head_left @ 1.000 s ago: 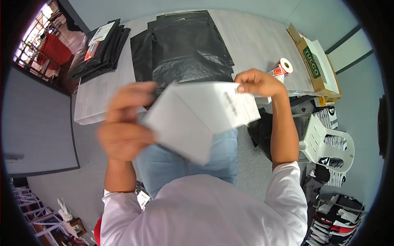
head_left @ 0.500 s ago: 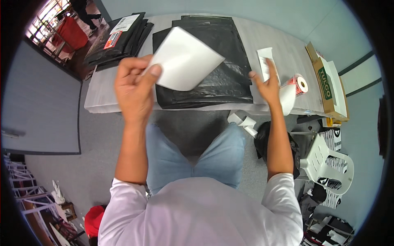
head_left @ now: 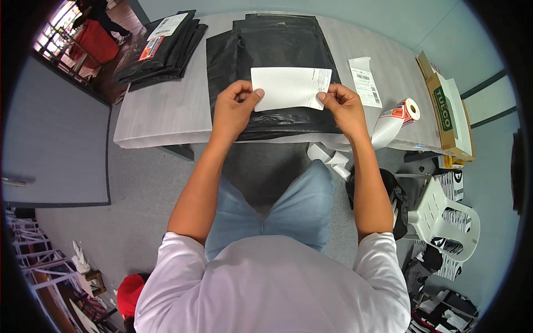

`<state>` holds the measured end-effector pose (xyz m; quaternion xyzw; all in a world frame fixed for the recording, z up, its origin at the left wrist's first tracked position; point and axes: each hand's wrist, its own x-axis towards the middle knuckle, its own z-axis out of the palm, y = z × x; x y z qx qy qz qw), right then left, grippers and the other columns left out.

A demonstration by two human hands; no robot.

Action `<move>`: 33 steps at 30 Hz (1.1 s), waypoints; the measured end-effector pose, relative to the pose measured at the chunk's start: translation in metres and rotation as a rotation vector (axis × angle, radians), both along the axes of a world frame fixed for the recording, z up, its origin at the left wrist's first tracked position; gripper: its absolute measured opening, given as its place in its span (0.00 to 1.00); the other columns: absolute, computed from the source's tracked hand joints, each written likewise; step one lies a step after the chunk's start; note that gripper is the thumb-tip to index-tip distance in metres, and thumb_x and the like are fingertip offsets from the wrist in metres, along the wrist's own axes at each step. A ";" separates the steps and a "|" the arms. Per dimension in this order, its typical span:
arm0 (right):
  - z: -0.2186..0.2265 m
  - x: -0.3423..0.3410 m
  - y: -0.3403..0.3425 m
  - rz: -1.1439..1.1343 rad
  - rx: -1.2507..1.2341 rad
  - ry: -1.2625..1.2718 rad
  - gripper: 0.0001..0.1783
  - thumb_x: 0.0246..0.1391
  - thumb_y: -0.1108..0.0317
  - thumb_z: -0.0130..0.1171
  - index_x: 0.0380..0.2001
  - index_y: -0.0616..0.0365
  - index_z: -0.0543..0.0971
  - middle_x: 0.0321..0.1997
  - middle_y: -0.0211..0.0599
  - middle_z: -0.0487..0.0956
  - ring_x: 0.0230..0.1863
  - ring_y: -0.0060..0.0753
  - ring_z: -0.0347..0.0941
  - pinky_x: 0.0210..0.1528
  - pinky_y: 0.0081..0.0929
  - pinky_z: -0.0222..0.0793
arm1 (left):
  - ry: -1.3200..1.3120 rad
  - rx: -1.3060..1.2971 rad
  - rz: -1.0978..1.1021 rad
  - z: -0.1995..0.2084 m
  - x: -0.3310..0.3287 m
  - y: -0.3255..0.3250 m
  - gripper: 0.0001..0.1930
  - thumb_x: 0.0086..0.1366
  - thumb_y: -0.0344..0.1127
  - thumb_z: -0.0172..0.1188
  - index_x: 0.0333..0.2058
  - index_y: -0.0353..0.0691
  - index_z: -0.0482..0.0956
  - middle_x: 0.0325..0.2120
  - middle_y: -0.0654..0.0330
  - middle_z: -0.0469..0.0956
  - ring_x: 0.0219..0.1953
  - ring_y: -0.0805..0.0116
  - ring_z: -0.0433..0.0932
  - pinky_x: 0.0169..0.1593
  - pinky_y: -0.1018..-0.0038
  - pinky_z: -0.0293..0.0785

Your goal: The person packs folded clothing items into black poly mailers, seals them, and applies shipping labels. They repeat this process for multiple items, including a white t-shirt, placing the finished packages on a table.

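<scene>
A white printed label is stretched level between both hands, over a stack of black plastic mailing bags on the table. My left hand pinches its left end between thumb and fingers. Its right end, where small print shows, is pinched by my right hand. Beyond my right hand lies another white label with printing and barcodes. A roll of red-and-white stickers rests near the right side, its loose white strip hanging over the table's front edge.
Filled black parcels with labels are piled at the table's far left. An open cardboard box stands at the right end. Below are curled paper strips, a black bag and a white plastic chair. Another person is beyond the doorway.
My right hand has moved left and taken hold of the label's other end. The label, earlier tilted in my left hand alone, is now level, lower and further right.
</scene>
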<state>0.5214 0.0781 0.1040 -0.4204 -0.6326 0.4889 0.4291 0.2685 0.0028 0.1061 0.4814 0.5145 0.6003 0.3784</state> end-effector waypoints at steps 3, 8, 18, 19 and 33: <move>-0.009 0.003 0.004 -0.003 -0.017 -0.169 0.21 0.53 0.71 0.67 0.49 0.65 0.77 0.25 0.25 0.77 0.27 0.14 0.68 0.34 0.16 0.65 | 0.132 -0.121 -0.015 -0.029 -0.008 0.012 0.06 0.61 0.31 0.67 0.34 0.35 0.81 0.25 0.69 0.79 0.26 0.84 0.70 0.32 0.83 0.66; -0.039 0.010 0.009 -0.064 0.016 -0.325 0.32 0.49 0.71 0.68 0.57 0.68 0.70 0.23 0.29 0.75 0.25 0.19 0.69 0.33 0.21 0.66 | 0.423 -0.168 0.058 -0.047 0.004 0.019 0.25 0.57 0.31 0.68 0.54 0.35 0.72 0.24 0.63 0.80 0.26 0.77 0.75 0.34 0.77 0.71; -0.048 -0.002 -0.008 -0.091 0.146 -0.773 0.33 0.49 0.67 0.66 0.59 0.62 0.69 0.39 0.46 0.79 0.42 0.45 0.76 0.46 0.40 0.69 | 0.939 -0.160 0.074 -0.073 0.011 0.022 0.26 0.57 0.34 0.65 0.54 0.40 0.69 0.36 0.52 0.80 0.39 0.53 0.79 0.44 0.60 0.72; -0.050 0.001 -0.009 -0.125 0.258 -0.840 0.33 0.50 0.65 0.66 0.59 0.61 0.69 0.44 0.48 0.78 0.47 0.47 0.74 0.49 0.43 0.67 | 0.988 -0.168 0.077 -0.069 0.010 0.023 0.24 0.58 0.34 0.64 0.53 0.41 0.70 0.40 0.52 0.80 0.44 0.51 0.78 0.47 0.57 0.72; -0.072 0.022 0.008 0.202 0.484 -1.208 0.53 0.57 0.26 0.40 0.71 0.56 0.53 0.77 0.41 0.52 0.78 0.39 0.39 0.76 0.51 0.29 | 1.421 0.051 -0.443 -0.069 -0.033 0.021 0.40 0.70 0.61 0.45 0.68 0.35 0.54 0.70 0.49 0.53 0.74 0.57 0.46 0.73 0.53 0.37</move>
